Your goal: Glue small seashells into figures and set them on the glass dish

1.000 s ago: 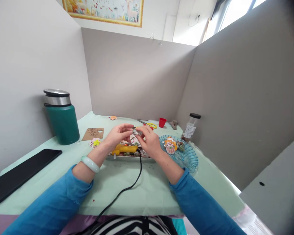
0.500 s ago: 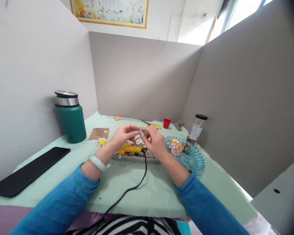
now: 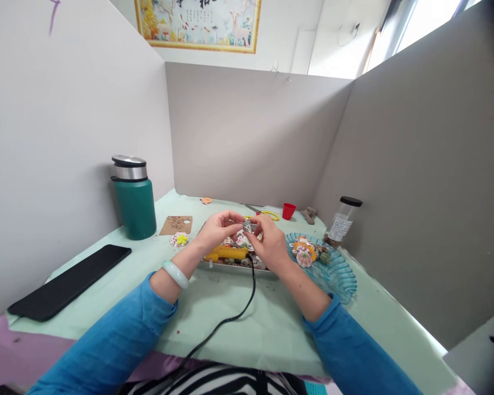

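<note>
My left hand (image 3: 216,231) and my right hand (image 3: 271,241) meet over a metal tray (image 3: 234,269). Between the fingertips of both is a small speckled grey-and-white shell (image 3: 247,225); its finer detail is too small to make out. Just below my hands a yellow glue gun (image 3: 229,253) lies across the tray, and its black cord (image 3: 233,318) runs toward my lap. Mixed shells and small pieces fill the tray, partly hidden by my hands. A white round piece with a yellow star (image 3: 180,239) lies left of my left hand.
On the right stand a blue scalloped plate (image 3: 337,280) with decorated shells (image 3: 304,255) and a jar with a black lid (image 3: 342,222). A red cup (image 3: 288,211) and yellow-handled scissors (image 3: 269,214) are behind. Left are a green bottle (image 3: 135,208), a brown card (image 3: 176,225) and a black slab (image 3: 72,282).
The whole view has shifted, so everything appears farther right. Both hands keep the shell between their fingertips, with only slight finger movement.
</note>
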### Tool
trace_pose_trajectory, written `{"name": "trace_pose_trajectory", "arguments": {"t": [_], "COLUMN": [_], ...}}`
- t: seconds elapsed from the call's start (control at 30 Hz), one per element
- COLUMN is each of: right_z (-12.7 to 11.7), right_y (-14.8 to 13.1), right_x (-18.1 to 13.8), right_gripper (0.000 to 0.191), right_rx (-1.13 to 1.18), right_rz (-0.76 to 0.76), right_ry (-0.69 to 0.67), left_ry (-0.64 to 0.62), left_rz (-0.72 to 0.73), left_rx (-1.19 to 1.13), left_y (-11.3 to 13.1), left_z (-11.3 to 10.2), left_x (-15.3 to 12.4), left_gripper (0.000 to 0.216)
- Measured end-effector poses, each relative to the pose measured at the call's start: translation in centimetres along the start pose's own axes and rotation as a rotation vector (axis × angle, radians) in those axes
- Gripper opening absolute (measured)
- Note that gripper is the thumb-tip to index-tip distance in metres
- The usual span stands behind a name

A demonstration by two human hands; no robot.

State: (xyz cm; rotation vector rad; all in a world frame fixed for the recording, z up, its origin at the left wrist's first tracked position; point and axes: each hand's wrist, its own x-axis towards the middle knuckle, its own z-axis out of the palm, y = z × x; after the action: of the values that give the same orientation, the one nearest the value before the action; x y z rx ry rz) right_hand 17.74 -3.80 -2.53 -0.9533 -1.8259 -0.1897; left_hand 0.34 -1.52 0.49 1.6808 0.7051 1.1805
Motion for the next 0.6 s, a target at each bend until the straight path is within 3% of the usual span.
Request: {"name": "trace_pose_trajectory", "arguments": {"t": [0.6], "right_z": [-0.22], "right_y": [-0.48], "right_x": [-0.07], "right_gripper": [0.023], "right_rx": [-0.095], "right_rz": [-0.08], "right_ry": [-0.057], "left_ry": [0.053], "left_rz": [-0.069], "left_rx": [-0.026], "left_y": [-0.26], "left_z": [-0.24], "left_x": [0.37], "left_gripper": [0.03]}}
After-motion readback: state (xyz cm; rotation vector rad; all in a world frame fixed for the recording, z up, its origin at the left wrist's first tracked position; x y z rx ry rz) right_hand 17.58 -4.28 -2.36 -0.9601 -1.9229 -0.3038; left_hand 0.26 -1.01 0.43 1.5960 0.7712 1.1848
